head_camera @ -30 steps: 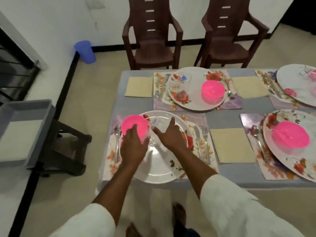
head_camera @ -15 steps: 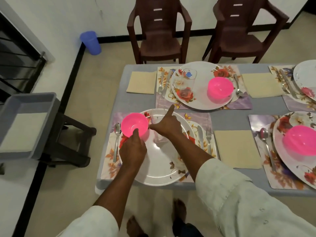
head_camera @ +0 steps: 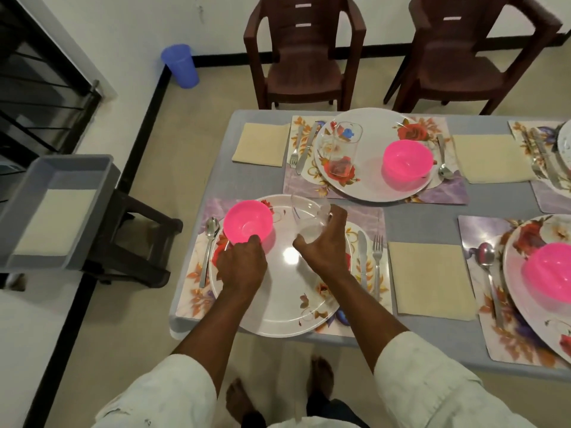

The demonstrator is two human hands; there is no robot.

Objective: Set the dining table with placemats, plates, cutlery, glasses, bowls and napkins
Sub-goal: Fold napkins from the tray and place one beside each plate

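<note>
Gripping a clear glass [head_camera: 309, 220], the right hand [head_camera: 324, 242] curls its fingers and thumb around the lower part of it over the near floral plate [head_camera: 278, 307], the glass leaning toward eleven o'clock. The left hand [head_camera: 242, 267] rests on the same plate with its fingertips touching the near rim of the pink bowl [head_camera: 248, 222], which sits at the plate's ten o'clock; whether those fingers pinch the rim I cannot tell. The plate lies on a floral placemat [head_camera: 193, 291]. At nine o'clock of the plate lies a spoon [head_camera: 209, 245]; at three o'clock lie a knife [head_camera: 362, 257] and a fork [head_camera: 377, 264], and beyond them a beige napkin [head_camera: 431, 279]. At twelve o'clock, the far setting [head_camera: 370, 180] already has a plate with a glass and pink bowl on it, cutlery on both sides and a napkin at its nine o'clock. All stand on the grey table [head_camera: 250, 186]. Off the table at nine o'clock, a grey bin [head_camera: 21, 211] rests on a dark stool [head_camera: 139, 242].
</note>
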